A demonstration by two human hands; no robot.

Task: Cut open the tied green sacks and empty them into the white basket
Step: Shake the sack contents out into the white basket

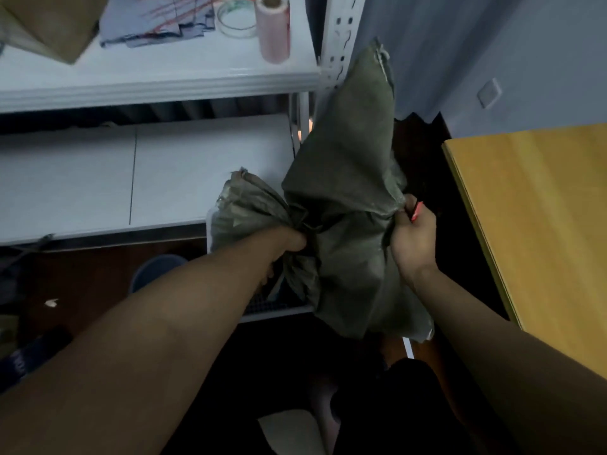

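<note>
White shelf (184, 73): tape roll (236, 19), paper roll (273, 27).

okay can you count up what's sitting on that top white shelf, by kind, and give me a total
Pink roll: 1
Clear tape roll: 1
Folded bluish cloth with red lines: 1
Brown cardboard piece: 1
Total: 4, on the part of the top shelf that is in view.

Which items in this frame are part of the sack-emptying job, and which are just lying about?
In use: green sack, gripped by left hand and right hand; red-handled tool in the right hand; white basket beneath.

Lying about: pink roll, tape ring, folded cloth, wooden board.
</note>
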